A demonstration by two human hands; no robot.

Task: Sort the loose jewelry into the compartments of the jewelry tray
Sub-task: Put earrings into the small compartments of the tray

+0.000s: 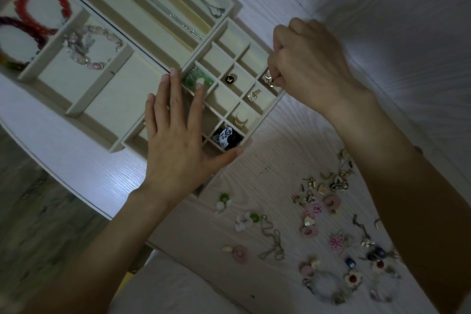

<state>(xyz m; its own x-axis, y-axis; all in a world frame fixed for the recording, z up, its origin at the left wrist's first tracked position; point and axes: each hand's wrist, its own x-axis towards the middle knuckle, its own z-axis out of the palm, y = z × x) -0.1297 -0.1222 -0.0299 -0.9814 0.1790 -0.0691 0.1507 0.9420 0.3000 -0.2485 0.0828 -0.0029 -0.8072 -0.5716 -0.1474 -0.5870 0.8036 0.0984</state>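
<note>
Head view: your left hand (175,145) flat, fingers straight, on jewelry tray (142,79); right hand (308,66) pinches one ring (269,78), frame centre-right; three bracelets (43,13) upper left.

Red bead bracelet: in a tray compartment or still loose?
In. The red bead bracelet lies inside a large compartment of the jewelry tray, at the top left beside a dark purple bracelet, away from both hands.

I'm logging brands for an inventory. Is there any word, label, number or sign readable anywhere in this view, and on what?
None: no readable text shows anywhere.
The jewelry tray bears no visible label or brand.
The dark piece with white marks shows a pattern, not letters.
The small piece pinched by the right hand is too small and blurred to tell any marking.
</note>
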